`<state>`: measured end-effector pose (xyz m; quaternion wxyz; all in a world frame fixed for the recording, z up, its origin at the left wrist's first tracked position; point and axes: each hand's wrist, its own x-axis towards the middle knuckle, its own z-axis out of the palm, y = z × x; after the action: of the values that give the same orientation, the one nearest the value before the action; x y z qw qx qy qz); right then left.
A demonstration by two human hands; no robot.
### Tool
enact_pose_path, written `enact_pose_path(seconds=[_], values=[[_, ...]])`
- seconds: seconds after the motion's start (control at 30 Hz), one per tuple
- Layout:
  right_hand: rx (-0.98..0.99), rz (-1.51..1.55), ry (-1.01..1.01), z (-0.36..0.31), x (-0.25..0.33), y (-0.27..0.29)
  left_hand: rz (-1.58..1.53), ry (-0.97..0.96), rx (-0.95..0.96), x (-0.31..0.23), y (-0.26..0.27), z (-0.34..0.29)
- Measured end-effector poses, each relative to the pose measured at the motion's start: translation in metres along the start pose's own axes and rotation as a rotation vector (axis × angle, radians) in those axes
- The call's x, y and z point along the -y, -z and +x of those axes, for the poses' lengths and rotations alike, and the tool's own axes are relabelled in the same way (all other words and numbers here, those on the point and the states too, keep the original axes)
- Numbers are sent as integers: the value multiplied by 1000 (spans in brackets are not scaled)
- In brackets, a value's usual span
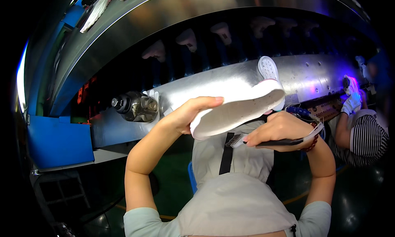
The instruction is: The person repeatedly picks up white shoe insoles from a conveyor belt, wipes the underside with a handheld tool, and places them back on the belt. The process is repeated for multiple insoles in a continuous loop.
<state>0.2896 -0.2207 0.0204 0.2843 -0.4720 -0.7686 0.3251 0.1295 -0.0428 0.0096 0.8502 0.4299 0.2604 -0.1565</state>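
My left hand (190, 113) grips the left end of a white shoe sole (234, 113), thumb on its upper edge, tilting its hollow inner face toward me. Just below the sole, my right hand (282, 130) is closed around a brush (279, 142) with a dark handle. The pale bristle end points left and sits slightly apart from the sole. A second white sole (268, 68), dotted with small holes, lies on the metal bench behind the right end of the held one, which partly covers it.
Left on the metal bench (222, 78) stands a dark-capped translucent bottle (135, 107). Behind the bench, shoe parts (187, 40) sit in a row in a dark recess. At the right, a co-worker's gloved hand (351, 103) works under violet light beside a cardboard box (327, 109).
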Motion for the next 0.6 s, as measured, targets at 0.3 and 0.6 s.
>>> enact_pose_path(seconds=[0.3,0.6], values=[[-60,-187,-14,-17,-11,-3,81,-22,-186,2,2,-10],[-215,-145,-38,-30,-19,-12,-10,-192,-159,6,20,-19]])
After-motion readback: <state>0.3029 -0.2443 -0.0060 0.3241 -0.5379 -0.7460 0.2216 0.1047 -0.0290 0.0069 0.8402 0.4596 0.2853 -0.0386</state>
